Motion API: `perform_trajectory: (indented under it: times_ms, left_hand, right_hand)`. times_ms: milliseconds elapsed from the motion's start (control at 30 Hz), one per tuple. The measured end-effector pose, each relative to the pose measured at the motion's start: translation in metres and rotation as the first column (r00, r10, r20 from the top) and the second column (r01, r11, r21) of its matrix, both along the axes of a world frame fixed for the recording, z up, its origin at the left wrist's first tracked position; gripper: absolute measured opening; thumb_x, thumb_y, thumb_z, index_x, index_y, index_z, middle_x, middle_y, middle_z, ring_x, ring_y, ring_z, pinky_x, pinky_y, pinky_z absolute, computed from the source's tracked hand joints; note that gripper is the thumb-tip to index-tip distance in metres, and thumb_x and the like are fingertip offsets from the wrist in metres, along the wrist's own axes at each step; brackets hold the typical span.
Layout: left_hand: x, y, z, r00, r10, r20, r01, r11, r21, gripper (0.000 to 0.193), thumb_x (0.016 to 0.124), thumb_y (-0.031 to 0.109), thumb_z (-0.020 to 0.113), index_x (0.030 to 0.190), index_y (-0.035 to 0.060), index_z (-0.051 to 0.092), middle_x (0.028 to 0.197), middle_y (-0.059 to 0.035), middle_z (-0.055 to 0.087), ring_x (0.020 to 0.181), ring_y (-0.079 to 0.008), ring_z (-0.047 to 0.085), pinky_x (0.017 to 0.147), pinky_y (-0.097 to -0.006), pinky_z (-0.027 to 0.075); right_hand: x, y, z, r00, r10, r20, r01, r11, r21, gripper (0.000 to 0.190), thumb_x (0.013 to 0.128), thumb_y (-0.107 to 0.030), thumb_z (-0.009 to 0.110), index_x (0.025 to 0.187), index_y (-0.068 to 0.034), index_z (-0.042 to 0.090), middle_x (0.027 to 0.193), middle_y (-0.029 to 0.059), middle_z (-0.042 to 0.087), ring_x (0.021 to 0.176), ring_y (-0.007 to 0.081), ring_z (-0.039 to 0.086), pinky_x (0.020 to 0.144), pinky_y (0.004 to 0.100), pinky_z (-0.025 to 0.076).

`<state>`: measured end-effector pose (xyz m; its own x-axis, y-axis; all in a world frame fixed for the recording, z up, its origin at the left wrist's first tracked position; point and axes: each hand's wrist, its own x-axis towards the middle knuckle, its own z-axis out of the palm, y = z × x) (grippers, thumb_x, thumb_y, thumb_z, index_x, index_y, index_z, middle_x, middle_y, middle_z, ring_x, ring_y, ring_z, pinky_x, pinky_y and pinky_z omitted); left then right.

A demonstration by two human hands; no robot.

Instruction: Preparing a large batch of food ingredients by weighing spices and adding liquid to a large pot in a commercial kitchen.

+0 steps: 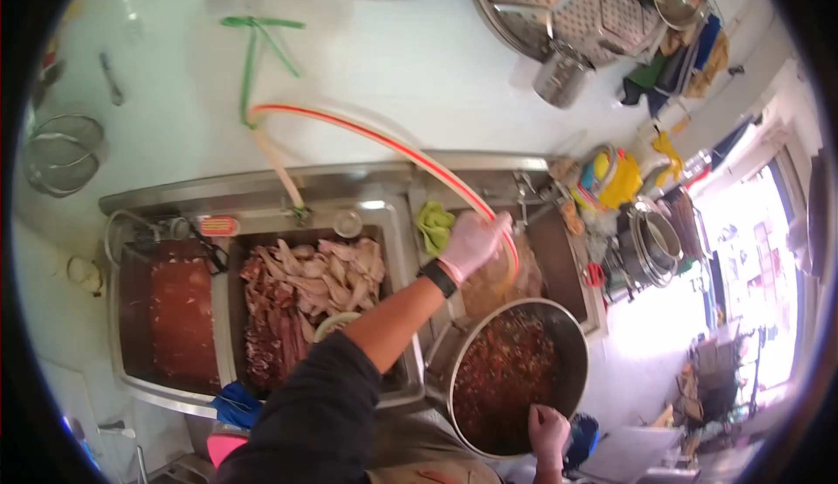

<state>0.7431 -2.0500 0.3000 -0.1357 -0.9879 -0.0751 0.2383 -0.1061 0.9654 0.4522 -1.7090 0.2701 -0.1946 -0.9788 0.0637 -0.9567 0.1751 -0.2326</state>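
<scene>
My gloved left hand (pixel 476 238) is closed around a clear hose with a red stripe (pixel 406 150), near its lower end. That end hangs over a sink basin of cloudy liquid (pixel 481 294), just beyond a big steel stockpot (pixel 442 366). Dark reddish broth with scattered bits of food (pixel 504 379) lies inside the pot. On the pot's near right rim rests my gloved right hand (pixel 548 428), its fingers curled over the edge. Raw poultry pieces (pixel 340 274) and darker, reddish meat pieces (pixel 268 327) fill the middle basin, left of my left forearm.
Reddish water (pixel 183 320) stands in the left basin. A green leaf (pixel 434 225) lies beside the right basin. Green ties (pixel 249 71) hold the hose at the wall. Perforated steel discs (pixel 576 12) hang above, while nested pots (pixel 651 242) and red-handled scissors (pixel 594 274) are at right.
</scene>
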Motion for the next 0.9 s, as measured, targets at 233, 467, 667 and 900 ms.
perform_trajectory:
  times_ms: [233, 467, 667, 900]
  left_hand:
    - [0.021, 0.033, 0.069, 0.956, -0.054, -0.289, 0.034, 0.997, -0.074, 0.038, 0.101, 0.031, 0.063, 0.083, -0.0016, 0.072, 0.055, -0.0026, 0.059, 0.046, -0.0096, 0.053, 0.047, -0.0261, 0.043]
    - [0.016, 0.009, 0.009, 0.986, -0.002, -0.168, 0.014, 0.998, 0.069, 0.042, 0.101, 0.039, 0.061, 0.089, -0.0001, 0.072, 0.066, -0.0031, 0.063, 0.058, -0.0089, 0.058, 0.058, -0.0262, 0.048]
    - [-0.013, -0.013, 0.017, 0.754, 0.142, -0.641, -0.067, 0.988, 0.139, 0.026, 0.100, 0.025, 0.066, 0.081, 0.0074, 0.063, 0.070, 0.0029, 0.054, 0.063, -0.0075, 0.054, 0.060, -0.0242, 0.047]
    - [0.008, -0.045, 0.029, 0.808, 0.101, -0.581, -0.157, 0.987, -0.047, 0.020, 0.100, 0.023, 0.064, 0.102, 0.0031, 0.064, 0.081, 0.0001, 0.062, 0.070, -0.0097, 0.060, 0.063, -0.0225, 0.049]
  right_hand:
    - [0.006, -0.011, 0.009, 1.000, -0.016, -0.014, 0.017, 0.999, 0.035, 0.015, 0.088, -0.023, 0.069, 0.088, -0.010, 0.078, 0.087, 0.0122, 0.075, 0.080, 0.0323, 0.072, 0.073, 0.0416, 0.057]
    - [0.015, -0.016, 0.006, 1.000, -0.002, 0.009, 0.001, 0.999, 0.049, 0.017, 0.087, -0.023, 0.071, 0.088, -0.008, 0.078, 0.084, 0.0142, 0.074, 0.077, 0.0337, 0.072, 0.071, 0.0417, 0.057]
    - [0.001, 0.001, -0.003, 0.996, -0.070, -0.046, 0.072, 0.996, 0.053, 0.015, 0.086, -0.019, 0.071, 0.086, -0.005, 0.077, 0.080, 0.0165, 0.073, 0.076, 0.0358, 0.072, 0.071, 0.0426, 0.056]
    - [0.022, -0.008, 0.019, 0.996, 0.037, -0.084, -0.029, 0.996, 0.089, 0.026, 0.094, -0.033, 0.068, 0.092, -0.009, 0.079, 0.086, 0.0165, 0.074, 0.077, 0.0355, 0.073, 0.070, 0.0447, 0.058]
